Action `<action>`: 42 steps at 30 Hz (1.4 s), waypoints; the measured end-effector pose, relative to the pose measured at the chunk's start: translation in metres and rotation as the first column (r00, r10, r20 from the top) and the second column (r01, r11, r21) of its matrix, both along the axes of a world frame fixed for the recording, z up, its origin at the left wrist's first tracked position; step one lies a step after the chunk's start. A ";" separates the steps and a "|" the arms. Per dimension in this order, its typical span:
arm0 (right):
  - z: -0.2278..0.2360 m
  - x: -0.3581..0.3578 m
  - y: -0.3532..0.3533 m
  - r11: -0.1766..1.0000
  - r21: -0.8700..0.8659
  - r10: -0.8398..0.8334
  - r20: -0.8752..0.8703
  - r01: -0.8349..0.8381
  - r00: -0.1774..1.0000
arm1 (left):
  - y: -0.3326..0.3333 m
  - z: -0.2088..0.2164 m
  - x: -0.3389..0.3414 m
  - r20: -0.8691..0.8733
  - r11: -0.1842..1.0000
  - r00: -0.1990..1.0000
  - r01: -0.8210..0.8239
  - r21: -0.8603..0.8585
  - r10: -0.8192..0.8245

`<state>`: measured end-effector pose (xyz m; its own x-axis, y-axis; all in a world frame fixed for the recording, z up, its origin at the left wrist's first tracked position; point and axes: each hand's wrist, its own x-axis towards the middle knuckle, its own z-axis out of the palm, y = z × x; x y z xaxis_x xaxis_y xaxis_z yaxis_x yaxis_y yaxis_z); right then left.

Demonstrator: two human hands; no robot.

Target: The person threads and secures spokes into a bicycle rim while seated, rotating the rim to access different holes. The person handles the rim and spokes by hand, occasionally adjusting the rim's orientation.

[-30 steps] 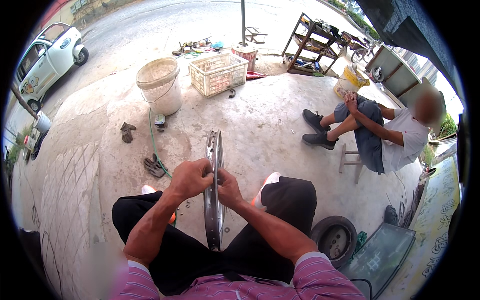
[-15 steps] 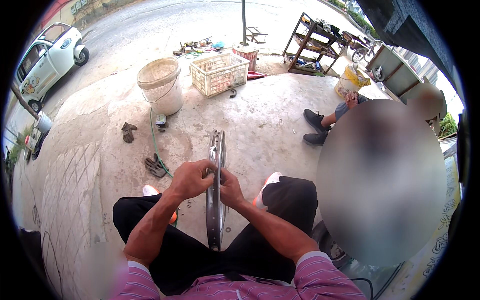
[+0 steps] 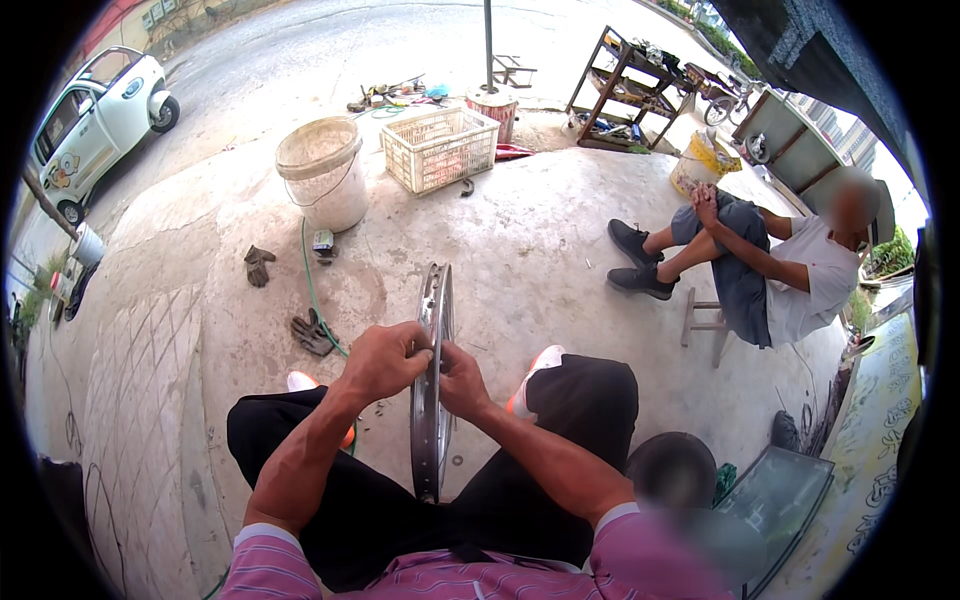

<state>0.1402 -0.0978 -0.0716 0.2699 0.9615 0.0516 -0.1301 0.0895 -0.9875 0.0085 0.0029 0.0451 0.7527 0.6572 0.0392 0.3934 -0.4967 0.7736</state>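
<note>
A bare metal wheel rim (image 3: 428, 440) stands upright on edge between my knees, with a row of small holes along its face. My left hand (image 3: 385, 362) is closed at the rim's left side, thumb and forefinger pinched against it. Anything between those fingertips is too small to make out. Opposite it, my right hand (image 3: 463, 382) grips the rim from the right, its fingertips partly hidden behind the metal. Left of the rim, a dark work glove (image 3: 313, 333) lies on the concrete near a thin green hose (image 3: 309, 270); a second glove (image 3: 258, 266) rests farther off.
Ahead are a dirty white bucket (image 3: 322, 185), a cream plastic crate (image 3: 438, 150) and a metal shelf rack (image 3: 628, 90). A person (image 3: 790, 270) sits on a stool at right, hands clasped. Near my right knee lies a dark round object (image 3: 675, 465), partly blurred.
Both hands stay at the same part of the rim, with barely any shift. A large blurred patch at right is gone, and the seated person now shows.
</note>
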 end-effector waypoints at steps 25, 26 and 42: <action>0.009 0.001 -0.003 1.000 0.016 0.018 -0.009 -0.018 1.000 | 0.000 0.000 -0.001 0.040 0.996 0.998 0.055 -0.074 -0.052; 0.009 0.001 -0.004 1.000 0.010 0.014 0.003 -0.014 1.000 | 0.000 -0.002 0.000 0.062 0.997 0.997 0.052 -0.065 -0.048; 0.020 0.002 -0.007 0.998 0.049 0.023 0.068 -0.027 0.997 | -0.003 0.010 -0.002 0.022 0.991 0.997 0.075 -0.107 -0.073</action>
